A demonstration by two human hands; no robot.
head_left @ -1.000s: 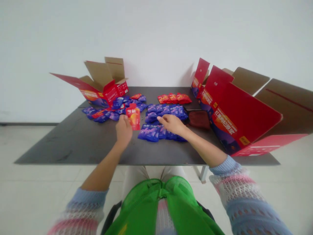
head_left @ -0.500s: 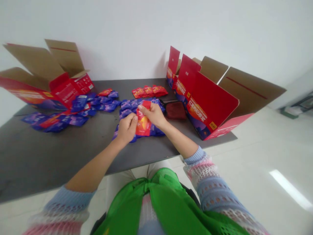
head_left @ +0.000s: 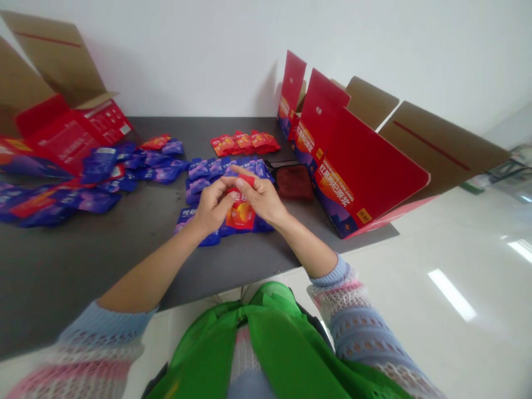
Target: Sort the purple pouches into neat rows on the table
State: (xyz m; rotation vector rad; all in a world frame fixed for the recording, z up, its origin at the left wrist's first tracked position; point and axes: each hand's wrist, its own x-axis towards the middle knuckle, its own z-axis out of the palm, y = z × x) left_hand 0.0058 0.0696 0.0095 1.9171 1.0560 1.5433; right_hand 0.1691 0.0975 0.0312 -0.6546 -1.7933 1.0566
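Both hands hold one red pouch (head_left: pixel 240 213) upright above the dark table (head_left: pixel 83 244). My left hand (head_left: pixel 211 206) pinches its left edge and top. My right hand (head_left: pixel 260 197) grips its top right side. Under the hands lies a neat group of blue pouches (head_left: pixel 216 172). A row of red pouches (head_left: pixel 244 142) lies farther back on the table.
A loose heap of blue and red pouches (head_left: pixel 95 177) spreads at the left, in front of an open red carton (head_left: pixel 66 133). Two more open red cartons (head_left: pixel 353 160) stand at the right. A dark red cloth pouch (head_left: pixel 294 182) lies beside them. A green bag (head_left: pixel 266 343) rests on my lap.
My left hand carried the red pouch from the left heap toward the middle. My right hand left the blue pouches and took hold of it. The view swung to the right.
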